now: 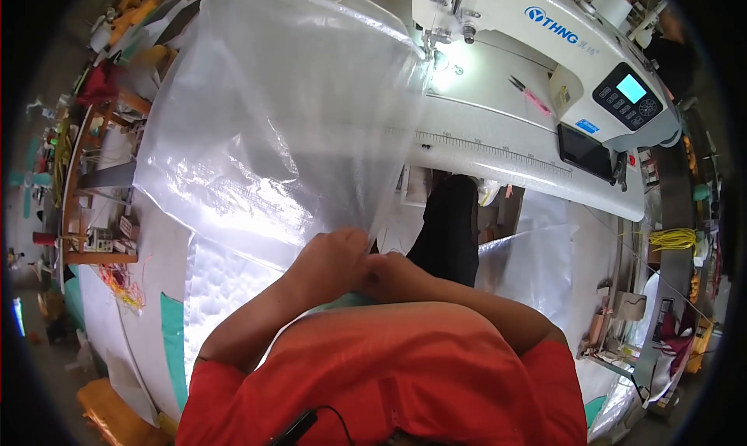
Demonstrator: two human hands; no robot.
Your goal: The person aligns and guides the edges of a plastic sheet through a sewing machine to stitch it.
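A large clear plastic sheet [257, 127] spreads over the left part of the sewing table, its far edge reaching the needle area of a white sewing machine [537, 26]. Close to my body, my left hand [336, 261] is closed on the sheet's near edge. Right beside it, touching or almost touching, my right hand [397, 277] is closed too, with its fingers curled at the gathered plastic; the exact grip is hidden. A lamp lights the spot by the needle.
Pink-handled snips [531, 96] and a dark phone [585, 152] lie on the machine table [498, 154]. A wooden rack [101, 257] stands at left. Yellow cords [672, 239] hang at right. More plastic sheeting [529, 263] lies below the table.
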